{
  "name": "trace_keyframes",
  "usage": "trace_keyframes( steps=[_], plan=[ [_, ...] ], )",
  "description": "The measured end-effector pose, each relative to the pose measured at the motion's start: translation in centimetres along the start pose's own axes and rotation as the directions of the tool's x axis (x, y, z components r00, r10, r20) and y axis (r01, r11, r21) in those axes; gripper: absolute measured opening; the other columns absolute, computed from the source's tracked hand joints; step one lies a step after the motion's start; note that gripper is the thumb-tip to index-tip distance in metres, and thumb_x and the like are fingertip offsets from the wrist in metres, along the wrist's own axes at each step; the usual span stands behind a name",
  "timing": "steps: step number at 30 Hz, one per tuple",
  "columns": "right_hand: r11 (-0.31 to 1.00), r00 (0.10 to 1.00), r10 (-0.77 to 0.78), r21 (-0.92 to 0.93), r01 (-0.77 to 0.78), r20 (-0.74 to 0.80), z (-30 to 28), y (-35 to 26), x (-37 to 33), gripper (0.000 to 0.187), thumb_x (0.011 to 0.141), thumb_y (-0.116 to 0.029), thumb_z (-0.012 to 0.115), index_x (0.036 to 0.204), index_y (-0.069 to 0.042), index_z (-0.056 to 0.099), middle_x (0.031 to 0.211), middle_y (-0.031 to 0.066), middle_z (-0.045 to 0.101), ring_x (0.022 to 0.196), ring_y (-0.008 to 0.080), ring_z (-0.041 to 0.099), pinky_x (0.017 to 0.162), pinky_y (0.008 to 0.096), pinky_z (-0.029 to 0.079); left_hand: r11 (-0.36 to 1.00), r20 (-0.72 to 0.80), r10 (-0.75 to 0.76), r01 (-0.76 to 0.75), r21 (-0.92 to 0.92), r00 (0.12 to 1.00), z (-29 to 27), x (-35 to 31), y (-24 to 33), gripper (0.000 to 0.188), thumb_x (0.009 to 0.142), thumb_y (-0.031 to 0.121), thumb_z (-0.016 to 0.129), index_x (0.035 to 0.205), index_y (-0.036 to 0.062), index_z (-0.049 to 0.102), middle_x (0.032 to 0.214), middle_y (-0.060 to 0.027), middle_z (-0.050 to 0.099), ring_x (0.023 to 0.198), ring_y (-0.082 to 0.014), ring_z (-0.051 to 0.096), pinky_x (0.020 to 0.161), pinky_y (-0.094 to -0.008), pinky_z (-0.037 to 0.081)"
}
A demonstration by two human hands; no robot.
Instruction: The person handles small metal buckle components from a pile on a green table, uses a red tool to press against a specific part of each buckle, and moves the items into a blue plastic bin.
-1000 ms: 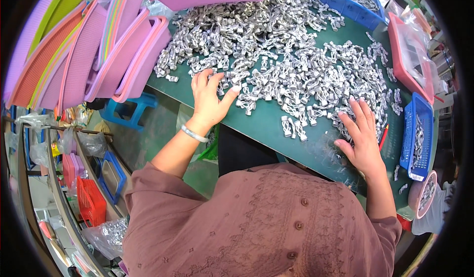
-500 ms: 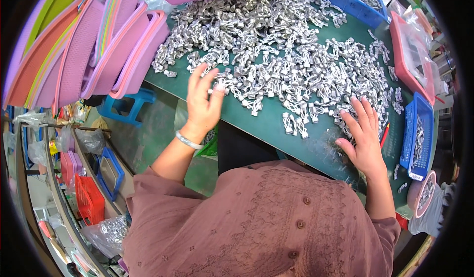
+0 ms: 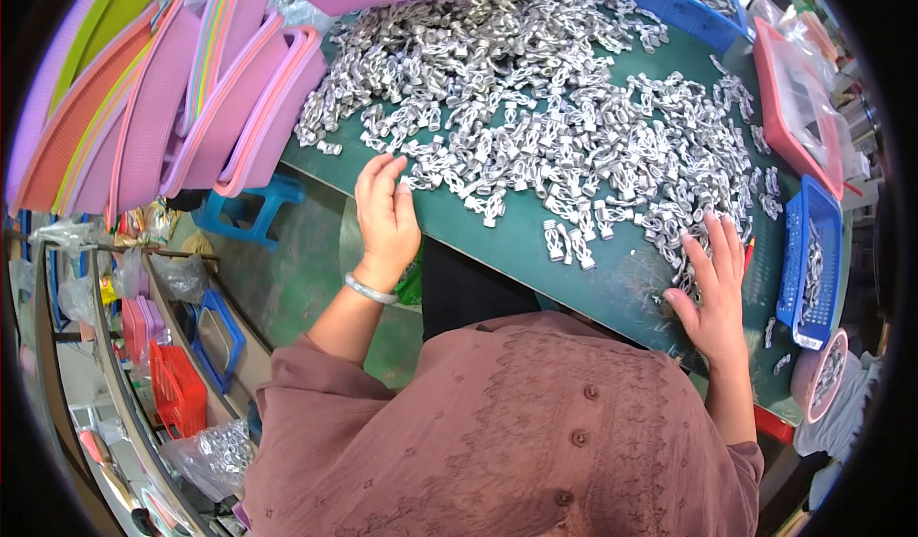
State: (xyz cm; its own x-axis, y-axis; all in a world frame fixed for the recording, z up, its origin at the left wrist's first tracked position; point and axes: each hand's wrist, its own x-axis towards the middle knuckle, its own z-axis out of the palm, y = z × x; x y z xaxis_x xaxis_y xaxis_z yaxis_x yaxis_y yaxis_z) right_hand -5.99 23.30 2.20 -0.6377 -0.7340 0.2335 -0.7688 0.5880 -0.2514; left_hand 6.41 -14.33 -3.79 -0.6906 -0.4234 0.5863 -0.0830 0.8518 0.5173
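A broad heap of small silver-grey metal clips or buckles (image 3: 535,140) covers much of a green tabletop (image 3: 478,247). My left hand (image 3: 387,217), with a pale bangle at the wrist, is at the table's near edge, beside the heap's left end. Its fingers are stretched out and close together, and nothing shows in them. At the heap's lower right my right hand (image 3: 713,298) lies with fingers spread, its fingertips next to several pieces. Between the hands, a few loose pieces (image 3: 566,244) lie apart from the heap near the edge.
Pink, purple, orange and green plastic baskets (image 3: 153,97) lean stacked at the left, above a blue stool (image 3: 251,210). Blue baskets (image 3: 808,264) with metal pieces stand at right and far right. A red tray (image 3: 798,107) and a pink bowl (image 3: 824,379) line the right edge.
My left hand has drawn back slightly toward me from the heap, its fingers closing up together. My right hand has shifted a little to the right and nearer me.
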Motion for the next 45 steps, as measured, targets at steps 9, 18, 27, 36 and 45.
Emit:
trace_keyframes(
  steps=[9,18,27,36,45],
  plan=[
    [0.995,0.985,0.084,0.074,-0.073,-0.153,0.0,1.4,-7.5,0.062,0.064,-0.023,0.072,0.119,-0.007,0.048,0.134,0.0217,0.034,0.124,0.0441,0.029,0.099,0.0553,0.023,0.966,0.240,0.250,-0.259,0.004,0.938,3.2,-2.2,8.0,0.048,0.083,0.020,0.051,0.125,-0.0002,0.043,0.136,-0.0220,0.032,0.125,-0.0424,0.026,0.104,-0.0498,0.017],
    [0.977,0.975,-0.024,0.201,0.070,-0.222,1.1,4.0,-10.2,0.056,0.060,-0.026,0.075,0.110,-0.009,0.056,0.130,0.0213,0.039,0.120,0.0426,0.035,0.094,0.0573,0.030,0.938,0.242,0.254,-0.299,0.176,0.937,5.7,-2.2,9.4,0.056,0.082,0.029,0.048,0.128,-0.0015,0.039,0.132,-0.0240,0.034,0.121,-0.0439,0.030,0.101,-0.0506,0.020],
    [0.966,0.989,-0.060,0.243,0.091,-0.132,-1.8,7.0,-13.7,0.052,0.062,-0.023,0.072,0.111,-0.013,0.057,0.131,0.0162,0.039,0.123,0.0363,0.034,0.096,0.0553,0.031,0.914,0.381,0.135,-0.263,0.309,0.915,5.5,-2.7,10.4,0.063,0.084,0.033,0.044,0.135,0.0018,0.028,0.140,-0.0219,0.023,0.129,-0.0405,0.020,0.104,-0.0534,0.008],
    [0.945,0.982,-0.094,0.296,0.140,-0.164,-1.2,8.0,-14.2,0.045,0.067,-0.023,0.070,0.109,-0.014,0.057,0.128,0.0153,0.041,0.122,0.0357,0.035,0.095,0.0540,0.034,0.900,0.436,0.123,-0.286,0.330,0.891,5.6,-2.4,10.9,0.061,0.083,0.031,0.045,0.135,0.0026,0.028,0.141,-0.0212,0.022,0.130,-0.0391,0.019,0.104,-0.0520,0.006],
    [0.951,0.988,-0.055,0.294,0.096,-0.144,-1.5,7.5,-13.8,0.049,0.067,-0.028,0.071,0.109,-0.009,0.056,0.126,0.0171,0.043,0.120,0.0386,0.037,0.095,0.0547,0.033,0.898,0.378,0.185,-0.313,0.310,0.907,5.1,-2.4,11.2,0.061,0.082,0.031,0.047,0.133,0.0003,0.031,0.138,-0.0221,0.028,0.124,-0.0398,0.027,0.101,-0.0497,0.015]
  ],
)
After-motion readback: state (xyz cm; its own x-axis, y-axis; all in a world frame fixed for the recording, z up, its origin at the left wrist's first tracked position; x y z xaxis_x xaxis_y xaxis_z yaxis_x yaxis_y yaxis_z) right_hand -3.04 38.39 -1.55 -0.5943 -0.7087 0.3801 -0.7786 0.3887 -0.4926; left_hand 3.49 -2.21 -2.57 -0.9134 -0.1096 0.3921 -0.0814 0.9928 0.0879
